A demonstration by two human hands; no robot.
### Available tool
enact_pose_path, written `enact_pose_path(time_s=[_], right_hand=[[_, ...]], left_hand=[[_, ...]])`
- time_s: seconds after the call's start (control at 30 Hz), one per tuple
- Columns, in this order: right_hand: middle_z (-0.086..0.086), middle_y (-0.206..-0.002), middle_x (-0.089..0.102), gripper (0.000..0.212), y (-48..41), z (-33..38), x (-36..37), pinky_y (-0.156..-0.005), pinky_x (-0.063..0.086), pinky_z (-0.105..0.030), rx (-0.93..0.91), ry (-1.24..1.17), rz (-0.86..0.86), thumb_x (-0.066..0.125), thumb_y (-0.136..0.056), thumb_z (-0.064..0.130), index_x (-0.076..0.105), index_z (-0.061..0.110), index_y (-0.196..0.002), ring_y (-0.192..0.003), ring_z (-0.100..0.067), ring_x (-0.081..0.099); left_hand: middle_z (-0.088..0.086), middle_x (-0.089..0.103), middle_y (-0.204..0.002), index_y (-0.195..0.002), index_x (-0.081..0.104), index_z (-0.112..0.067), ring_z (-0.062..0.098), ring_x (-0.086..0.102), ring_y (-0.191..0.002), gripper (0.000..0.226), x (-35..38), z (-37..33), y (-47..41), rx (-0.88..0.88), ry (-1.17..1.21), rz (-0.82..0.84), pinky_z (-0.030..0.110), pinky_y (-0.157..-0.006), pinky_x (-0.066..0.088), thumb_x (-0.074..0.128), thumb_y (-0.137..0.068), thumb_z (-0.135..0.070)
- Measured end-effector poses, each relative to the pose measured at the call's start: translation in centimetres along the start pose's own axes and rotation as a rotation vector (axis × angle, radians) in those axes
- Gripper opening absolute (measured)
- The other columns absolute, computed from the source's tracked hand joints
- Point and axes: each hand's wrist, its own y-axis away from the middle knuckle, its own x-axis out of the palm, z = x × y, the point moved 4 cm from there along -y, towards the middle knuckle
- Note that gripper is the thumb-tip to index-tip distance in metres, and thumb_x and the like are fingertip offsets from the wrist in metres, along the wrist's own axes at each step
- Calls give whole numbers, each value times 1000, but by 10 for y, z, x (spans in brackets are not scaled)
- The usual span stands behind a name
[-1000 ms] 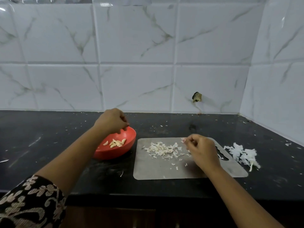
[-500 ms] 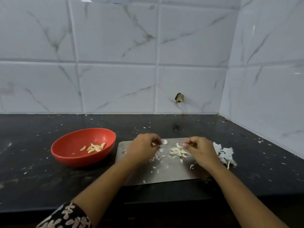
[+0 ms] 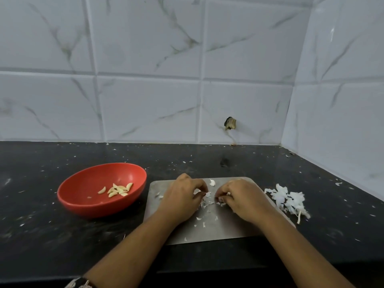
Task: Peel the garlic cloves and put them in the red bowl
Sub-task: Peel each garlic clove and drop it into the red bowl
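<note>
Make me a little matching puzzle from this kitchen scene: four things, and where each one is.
Things: 1 red bowl; 2 peeled cloves; 3 heap of skins; 4 left hand and right hand.
Places: A over the grey board; B inside the bowl; C on the black counter, right of the board; D on the counter, left of the board.
Pairs: 1-D, 2-B, 3-C, 4-A.

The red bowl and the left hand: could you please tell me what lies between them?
Head view: a strip of black counter, then the grey board's edge with peel flakes.
</note>
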Motion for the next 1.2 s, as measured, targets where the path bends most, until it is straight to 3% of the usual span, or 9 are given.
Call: enact_pose_path(time_s=[0.07, 0.27, 0.43, 0.6, 0.77, 0.97, 1.2], right_hand=[[9, -114, 68, 25, 0, 0, 3, -94, 46, -26, 13, 20, -4, 54, -97, 23, 68, 32, -116, -105, -10, 59], [6, -113, 62, 21, -2, 3, 10, -91, 45, -30, 53, 26, 50, 47, -100, 22, 65, 27, -111, -106, -14, 54], [3, -97, 66, 16, -11, 15, 8, -69, 43, -14, 134, -489, -55, 51, -100, 20, 66, 18, -105, -87, -3, 59], [2, -78, 71, 13, -10, 19, 19, -61, 49, -15, 238, -976, -103, 59, -95, 14, 72, 12, -97, -67, 0, 61], [-1, -61, 63, 11, -8, 16, 25, -57, 49, -17, 300, -1249, -121, 63, -92, 9, 70, 3, -87, -57, -6, 56], [5, -63, 64, 10, -6, 15, 30, -60, 47, -17, 271, -1103, -96, 60, -94, 11, 67, 7, -88, -60, -3, 56], [7, -74, 60, 12, -5, 18, 29, -59, 42, -13, 161, -712, -136, 57, -96, 13, 62, 16, -85, -64, 1, 54]], left_hand=[[-6, 59, -101, -101, 67, -35, 8, 51, -98, 13, -1, 0, 1, 5, 12, -13, 27, -86, 44, 60, -90, -30], [-16, 64, -92, -104, 66, -29, 4, 51, -96, 15, -3, -4, 2, 84, 97, -57, 29, -84, 46, 65, -89, -26], [-22, 66, -87, -107, 63, -36, 0, 56, -87, 23, -10, -5, 3, 114, 210, -132, 25, -77, 47, 69, -86, -31], [-14, 73, -80, -96, 72, -30, 0, 65, -74, 13, -17, -3, 3, 80, 338, -236, 21, -65, 52, 73, -83, -25], [-17, 72, -84, -98, 75, -25, -4, 64, -79, 14, -16, -2, 1, 69, 370, -216, 8, -67, 46, 72, -84, -26], [-9, 73, -75, -86, 77, -19, 0, 64, -67, 6, -14, -2, 2, 67, 355, -204, 8, -61, 44, 76, -80, -17], [-7, 71, -69, -75, 75, -16, 4, 64, -68, 6, -15, -2, 5, 36, 307, -185, 16, -60, 48, 79, -76, -20]])
